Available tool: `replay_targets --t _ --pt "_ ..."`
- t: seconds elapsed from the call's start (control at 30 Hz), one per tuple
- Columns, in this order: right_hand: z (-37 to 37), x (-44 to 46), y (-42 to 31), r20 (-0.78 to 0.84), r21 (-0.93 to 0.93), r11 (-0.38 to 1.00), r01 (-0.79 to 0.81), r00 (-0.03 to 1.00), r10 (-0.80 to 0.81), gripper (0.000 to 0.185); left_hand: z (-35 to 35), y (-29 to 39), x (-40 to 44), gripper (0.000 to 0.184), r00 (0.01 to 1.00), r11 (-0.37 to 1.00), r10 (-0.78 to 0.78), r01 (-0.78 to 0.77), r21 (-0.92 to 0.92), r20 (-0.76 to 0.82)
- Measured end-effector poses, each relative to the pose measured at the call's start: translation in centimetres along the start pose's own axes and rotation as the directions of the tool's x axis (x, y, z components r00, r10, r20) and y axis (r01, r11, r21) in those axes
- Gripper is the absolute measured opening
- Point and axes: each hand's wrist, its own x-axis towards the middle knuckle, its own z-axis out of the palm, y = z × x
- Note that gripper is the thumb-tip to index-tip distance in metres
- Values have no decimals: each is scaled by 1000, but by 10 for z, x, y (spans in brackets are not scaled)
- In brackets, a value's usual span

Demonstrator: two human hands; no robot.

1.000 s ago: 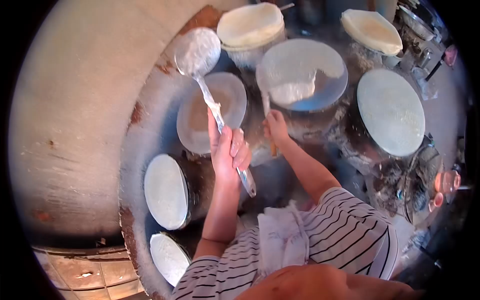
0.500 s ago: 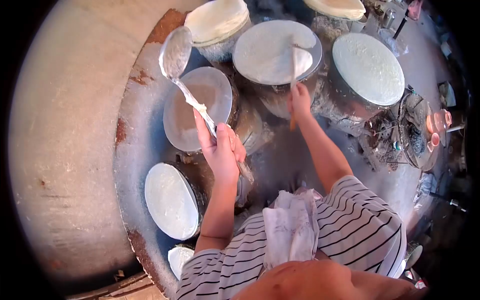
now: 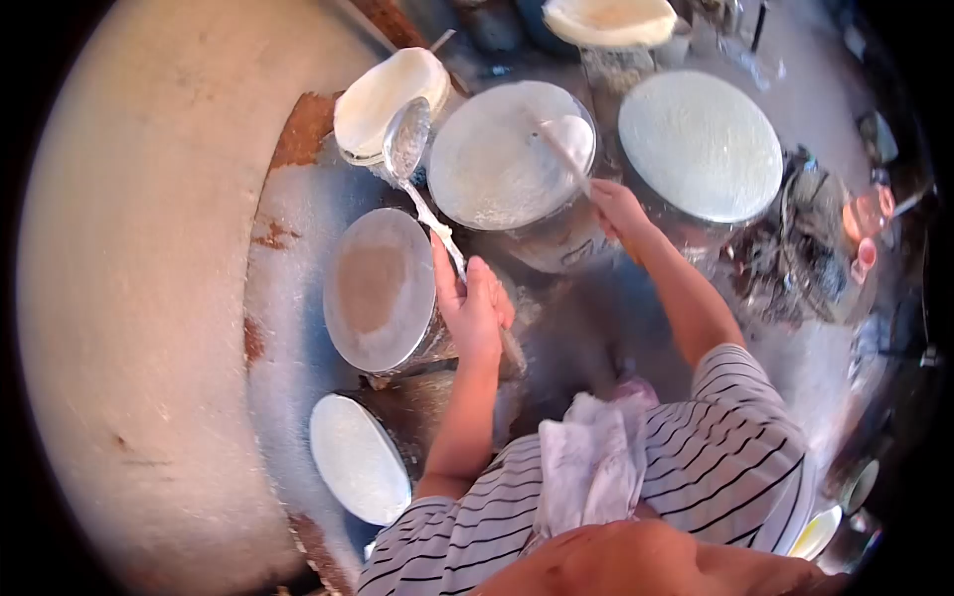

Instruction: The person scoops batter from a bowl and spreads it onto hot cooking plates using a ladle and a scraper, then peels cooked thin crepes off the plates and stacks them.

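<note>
The left grip (image 3: 477, 308) is closed around the handle of a long metal ladle (image 3: 405, 139), fingers wrapped and pale, wet-looking matter on the handle just above them. The ladle slants up and leftward in view, its bowl overlapping the lower right edge of a stack of pale round sheets (image 3: 388, 94); whether they touch, I cannot tell.

The right grip (image 3: 618, 212) is closed around the handle of a stick-like spreader (image 3: 564, 152), which reaches over the right side of the middle griddle (image 3: 477, 119). Pale batter (image 3: 502, 194) lies thinly on that griddle, most clearly near its lower edge. A brighter pale patch sits beside the spreader, near the griddle's right edge; whether it is batter or part of the tool, I cannot tell.

Around these 2 hands are 3 more round tops. The left griddle (image 3: 405, 243), just beside the ladle handle, has a brown patch (image 3: 370, 288) inside its grey border. To the right of the middle griddle, a pale layer (image 3: 701, 149) reaches the round top's edges. At lower left, another pale layer (image 3: 360, 459) covers a tilted-looking round top.

Farther out, a 2nd sheet stack (image 3: 608, 20) stands at the top of view, and 2 pinkish objects (image 3: 863, 258) are at far right. A pale cloth (image 3: 591, 457) hangs over the striped shirt (image 3: 720, 477).
</note>
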Motion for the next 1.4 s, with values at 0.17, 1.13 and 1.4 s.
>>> replay_targets --t 0.17,1.13,1.4 --pt "-54 -74 14 -13 -195 967 -166 986 167 33 24 -2 29 60 1000 997 -5 5 73 5" --pt "-83 -23 19 -108 -626 760 173 946 -305 27 46 -58 166 16 804 470 -523 548 -692 283" --pt "-6 -27 9 203 -588 659 468 875 -440 31 94 -113 100 30 882 53 -421 256 -965 211"
